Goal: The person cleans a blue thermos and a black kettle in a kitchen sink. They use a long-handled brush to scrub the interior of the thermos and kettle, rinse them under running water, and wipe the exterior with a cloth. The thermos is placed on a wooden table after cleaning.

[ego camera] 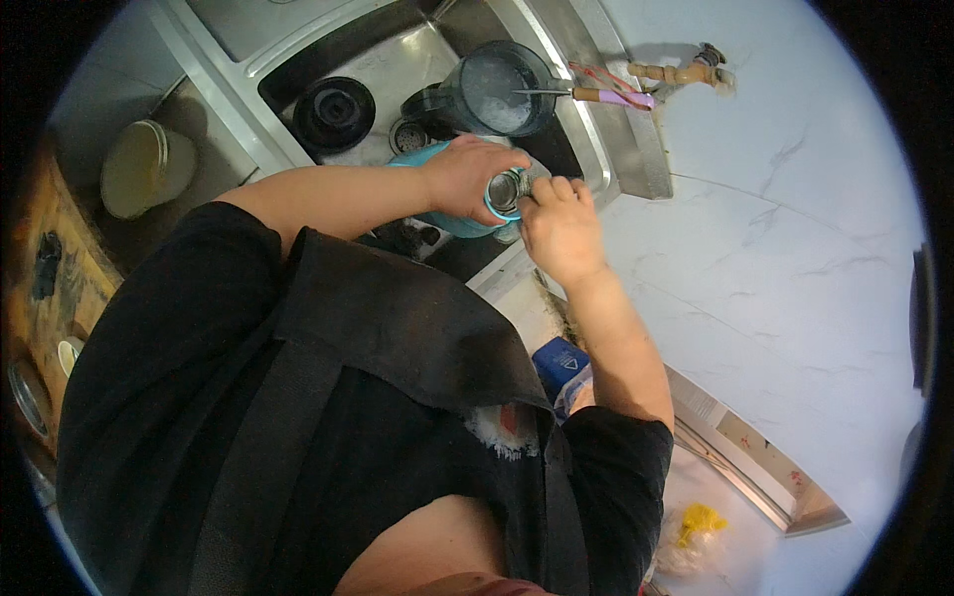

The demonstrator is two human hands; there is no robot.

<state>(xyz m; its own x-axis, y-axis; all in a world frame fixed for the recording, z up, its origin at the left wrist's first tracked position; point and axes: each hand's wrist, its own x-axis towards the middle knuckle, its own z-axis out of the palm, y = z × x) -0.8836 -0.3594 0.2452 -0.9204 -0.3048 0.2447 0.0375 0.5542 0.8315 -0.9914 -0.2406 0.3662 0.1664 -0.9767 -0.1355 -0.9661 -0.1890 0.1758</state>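
Note:
My left hand [463,179] is closed around the neck of a turquoise container [460,225], tilted over the metal sink [592,149]. Its round mouth shows a shiny metallic inside and a turquoise rim. Against the right of that rim, the bent fingers of my right hand [564,223] pinch a grey, mesh-like scrubber [534,176], partly hidden by the fingers. Just beyond my hands stands a large dark translucent jug [501,88] with cloudy liquid in it. A thin tool with a pink and brown handle [607,97] lies across its rim.
A black round lid [334,115] lies in the sink left of the drain strainer [409,137]. A brass tap [689,73] projects from the tiled wall at upper right. A whitish plastic tub [145,170] stands left, near a worn wooden surface [71,246]. A blue box [559,363] is below my right forearm.

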